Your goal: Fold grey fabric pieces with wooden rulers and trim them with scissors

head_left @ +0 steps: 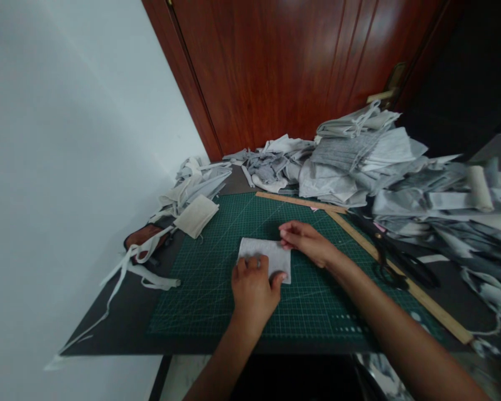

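Item: one piece of pale grey fabric (279, 260), roughly square, apparently folded; lies flat on the green cutting mat (204, 295), near the middle of the bench (127, 317).

Step in hand, by judgement: squaring and smoothing the piece, one hand steadying, the other adjusting an edge. Next move, by judgement: calls for steady pressure from the left and a light, exact touch at the far right corner, edges kept even.

Left hand (254, 284): palm down, loosely spread, grasping nothing; fingers bent on the near left of the fabric, thumb out towards its near right corner. Forearm enters from below.

Right hand (305, 242): turned inward at the far right corner, thumb and fingertips drawn together; whether fabric is pinched between them, cannot tell. Forearm slants in from lower right.

Adjacent, right: black scissors (394, 253), apart from both hands.
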A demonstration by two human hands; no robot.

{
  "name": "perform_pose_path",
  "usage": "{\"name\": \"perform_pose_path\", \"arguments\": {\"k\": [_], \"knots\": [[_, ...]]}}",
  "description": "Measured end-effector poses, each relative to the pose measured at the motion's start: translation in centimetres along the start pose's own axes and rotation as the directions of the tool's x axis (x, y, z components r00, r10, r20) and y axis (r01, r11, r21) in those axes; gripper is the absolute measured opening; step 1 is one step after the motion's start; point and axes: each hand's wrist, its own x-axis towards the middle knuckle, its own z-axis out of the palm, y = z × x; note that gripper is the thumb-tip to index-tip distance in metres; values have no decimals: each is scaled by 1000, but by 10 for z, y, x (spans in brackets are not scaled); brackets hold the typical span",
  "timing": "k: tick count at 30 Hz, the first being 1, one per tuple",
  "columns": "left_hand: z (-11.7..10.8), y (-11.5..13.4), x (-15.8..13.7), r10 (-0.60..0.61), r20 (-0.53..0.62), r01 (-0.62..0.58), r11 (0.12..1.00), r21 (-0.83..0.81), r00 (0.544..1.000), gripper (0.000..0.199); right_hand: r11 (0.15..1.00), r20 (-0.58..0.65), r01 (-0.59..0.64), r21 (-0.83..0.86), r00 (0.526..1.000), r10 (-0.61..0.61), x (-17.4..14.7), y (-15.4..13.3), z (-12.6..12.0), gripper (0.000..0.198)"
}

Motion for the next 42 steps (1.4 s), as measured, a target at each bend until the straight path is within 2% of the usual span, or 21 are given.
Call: {"name": "perform_pose_path", "arguments": {"k": [2, 4, 6, 9, 13, 16, 18, 21, 24, 26, 28, 32, 38, 42], "knots": [[-1, 0, 1, -11, 12, 11, 1000, -6, 1000, 39, 993, 84, 3, 117, 996, -13, -2, -1, 12, 19], [-2, 0, 2, -21, 31, 21, 1000, -10, 999, 40, 948, 201, -124, 293, 977, 66, -1, 1, 24, 24], [-4, 0, 4, -30, 57, 31, 999, -10, 998, 42, 878, 206, -275, 392, 956, 208, 6, 4, 29, 31], [-8, 1, 6, -40, 96, 40, 999, 2, 995, 44, 838, 176, -363, 407, 932, 318, 21, 6, 22, 46], [-9, 2, 6, -29, 100, 29, 1000, 8, 995, 55, 778, 263, -439, 449, 897, 355, 32, 0, 2, 65], [-6, 2, 6, -25, 85, 24, 1000, 15, 996, 63, 761, 263, -439, 478, 898, 352, 31, -2, -1, 67], [-4, 2, 6, -26, 78, 24, 1000, 15, 997, 64, 788, 213, -388, 477, 922, 324, 27, 0, 3, 60], [-2, 1, 6, -31, 81, 30, 1000, 8, 996, 65, 862, 159, -236, 449, 970, 182, 18, 6, 15, 41], [-1, 1, 4, -32, 71, 32, 999, -9, 997, 63, 906, 216, -159, 393, 973, 77, 14, 12, 25, 44], [-1, 0, 2, -26, 57, 27, 999, -32, 998, 63, 937, 221, -175, 303, 969, 109, 17, 15, 26, 45], [0, -1, 0, -22, 46, 25, 998, -55, 999, 64, 961, 185, -185, 204, 972, 148, 22, 17, 26, 37], [2, 0, -3, -32, 21, 34, 996, -87, 999, 63, 982, 146, -172, 78, 976, 159, 33, 19, 24, 30], [5, 2, -4, -59, 25, 61, 993, -105, 998, 65, 969, 104, -218, -118, 968, 230, 55, 13, 30, 11], [7, 1, -7, -70, 39, 74, 989, -130, 997, 66, 947, 108, -237, -216, 958, 264, 74, 13, 38, 14]]}}
